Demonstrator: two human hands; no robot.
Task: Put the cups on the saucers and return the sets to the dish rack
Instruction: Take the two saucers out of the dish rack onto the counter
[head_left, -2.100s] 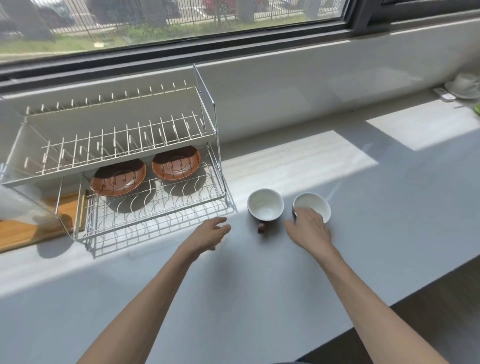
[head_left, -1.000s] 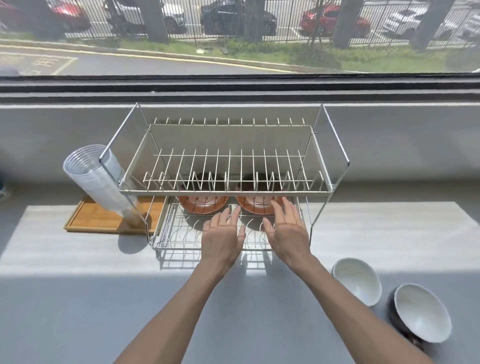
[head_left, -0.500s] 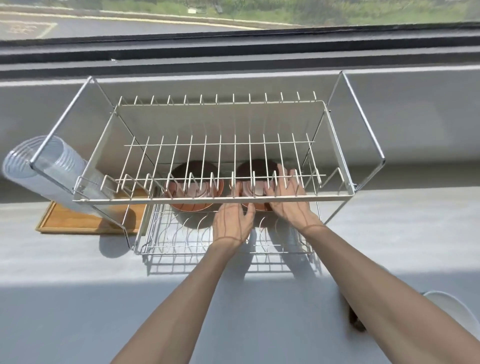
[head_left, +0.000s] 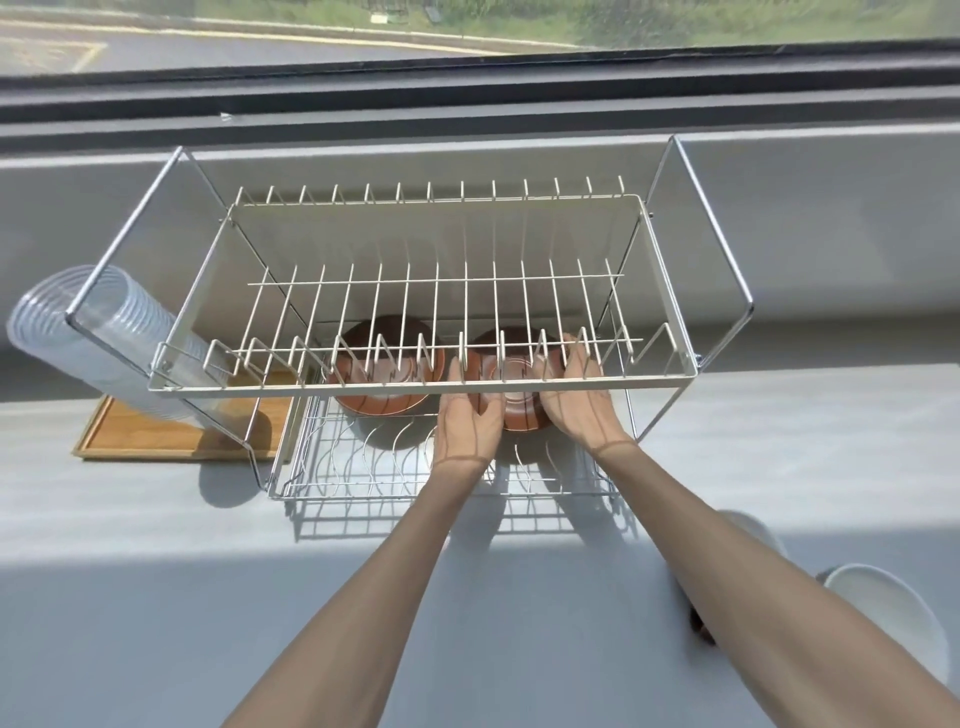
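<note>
Two brown saucers lie on the lower tier of the wire dish rack (head_left: 670, 371). The left saucer (head_left: 387, 379) sits untouched. Both my hands reach under the upper tier and hold the right saucer (head_left: 514, 410) by its sides: my left hand (head_left: 467, 421) on its left edge, my right hand (head_left: 576, 400) on its right edge. Two white cups stand on the counter at the lower right: one cup (head_left: 883, 618) is in full view, the other cup (head_left: 753, 530) is mostly hidden behind my right forearm.
A stack of clear plastic cups (head_left: 88, 338) leans against the rack's left side above a wooden tray (head_left: 156, 436). The grey counter (head_left: 156, 597) runs along a window sill. The rack's upper tier overhangs the saucers.
My view has moved closer to the rack. Both hands went further in under the upper tier and closed on the right saucer's edges.
</note>
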